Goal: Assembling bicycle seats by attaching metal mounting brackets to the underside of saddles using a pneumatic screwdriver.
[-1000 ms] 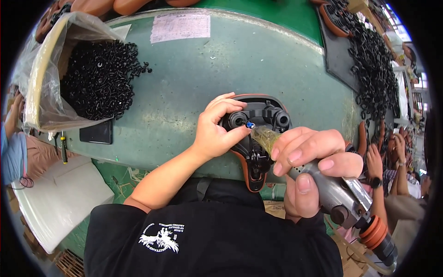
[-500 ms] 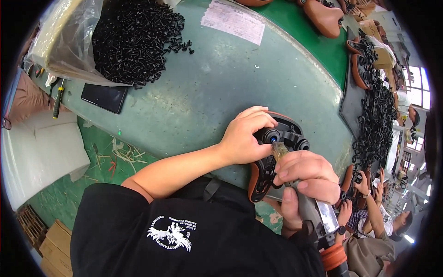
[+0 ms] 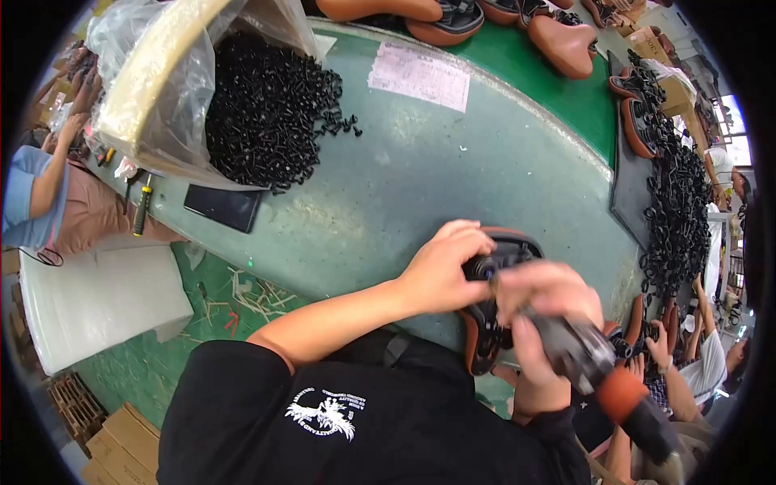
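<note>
One upturned saddle (image 3: 493, 299) under my two hands, one power driver (image 3: 598, 368), one phone (image 3: 222, 207), one screwdriver (image 3: 142, 205), one paper sheet (image 3: 419, 77).

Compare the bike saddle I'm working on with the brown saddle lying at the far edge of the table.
The saddle under the hands lies upside down, its black underside up; the far saddle lies brown top up. The left hand presses on the near one while the right hand holds a power driver to it; nothing touches the far one. Both have brown covers.
</note>
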Action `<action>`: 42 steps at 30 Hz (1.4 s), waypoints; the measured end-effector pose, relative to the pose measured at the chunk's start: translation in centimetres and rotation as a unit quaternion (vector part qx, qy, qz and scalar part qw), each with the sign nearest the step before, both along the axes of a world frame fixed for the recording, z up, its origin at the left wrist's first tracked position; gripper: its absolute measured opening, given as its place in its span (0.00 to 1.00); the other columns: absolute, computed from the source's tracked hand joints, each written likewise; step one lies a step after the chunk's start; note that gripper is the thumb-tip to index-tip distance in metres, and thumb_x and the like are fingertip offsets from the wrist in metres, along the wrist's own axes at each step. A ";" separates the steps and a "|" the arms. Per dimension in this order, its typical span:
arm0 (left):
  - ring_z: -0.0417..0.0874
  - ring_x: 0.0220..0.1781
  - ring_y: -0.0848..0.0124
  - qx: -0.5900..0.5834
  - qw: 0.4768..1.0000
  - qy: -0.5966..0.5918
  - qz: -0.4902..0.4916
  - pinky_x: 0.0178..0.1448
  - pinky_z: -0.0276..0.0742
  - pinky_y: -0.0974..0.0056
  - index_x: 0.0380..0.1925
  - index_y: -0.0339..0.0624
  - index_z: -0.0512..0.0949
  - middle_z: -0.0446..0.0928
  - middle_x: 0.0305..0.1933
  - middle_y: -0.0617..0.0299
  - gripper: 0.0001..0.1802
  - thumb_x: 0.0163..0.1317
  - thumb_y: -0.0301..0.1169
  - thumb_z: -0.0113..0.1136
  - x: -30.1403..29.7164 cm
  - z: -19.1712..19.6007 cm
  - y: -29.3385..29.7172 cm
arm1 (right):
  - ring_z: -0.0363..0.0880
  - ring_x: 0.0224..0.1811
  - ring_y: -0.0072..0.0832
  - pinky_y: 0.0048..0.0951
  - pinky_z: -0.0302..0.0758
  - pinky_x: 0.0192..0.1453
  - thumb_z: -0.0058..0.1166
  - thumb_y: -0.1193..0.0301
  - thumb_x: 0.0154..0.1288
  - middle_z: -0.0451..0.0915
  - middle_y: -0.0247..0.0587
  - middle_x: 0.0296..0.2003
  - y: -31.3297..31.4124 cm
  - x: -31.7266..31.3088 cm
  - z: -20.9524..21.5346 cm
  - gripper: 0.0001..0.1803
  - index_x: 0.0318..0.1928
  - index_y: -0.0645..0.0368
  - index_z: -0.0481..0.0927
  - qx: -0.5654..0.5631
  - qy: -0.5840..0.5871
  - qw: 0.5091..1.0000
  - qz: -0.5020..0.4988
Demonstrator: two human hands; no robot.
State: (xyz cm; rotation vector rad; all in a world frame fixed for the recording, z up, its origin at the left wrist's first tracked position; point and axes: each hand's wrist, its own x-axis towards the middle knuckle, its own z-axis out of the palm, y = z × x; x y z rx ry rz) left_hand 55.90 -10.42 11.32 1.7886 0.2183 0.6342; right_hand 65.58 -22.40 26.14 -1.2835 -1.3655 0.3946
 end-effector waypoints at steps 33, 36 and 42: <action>0.90 0.37 0.69 -0.507 0.782 0.104 -0.347 0.43 0.87 0.63 0.53 0.29 0.86 0.87 0.42 0.53 0.11 0.76 0.24 0.65 -1.0 8.2 -2.0 | 0.90 0.32 0.39 0.41 0.89 0.39 0.67 0.76 0.70 0.81 0.48 0.50 -8.7 2.8 2.7 0.21 0.56 0.55 0.68 0.259 0.180 0.945 0.085; 0.89 0.50 0.59 -0.131 0.898 0.010 -0.419 0.55 0.85 0.55 0.54 0.32 0.84 0.86 0.49 0.52 0.19 0.69 0.33 0.73 3.0 9.5 0.4 | 0.89 0.31 0.36 0.41 0.90 0.39 0.67 0.77 0.70 0.81 0.47 0.48 -11.8 3.0 3.1 0.21 0.55 0.55 0.69 0.234 0.143 0.956 0.103; 0.77 0.73 0.46 0.289 0.855 0.016 -0.430 0.77 0.73 0.48 0.60 0.41 0.80 0.75 0.71 0.46 0.38 0.46 0.34 0.84 11.4 8.3 3.6 | 0.82 0.31 0.28 0.38 0.84 0.38 0.54 0.81 0.70 0.77 0.48 0.46 -12.9 1.7 2.6 0.18 0.56 0.55 0.66 0.212 0.033 0.971 -0.110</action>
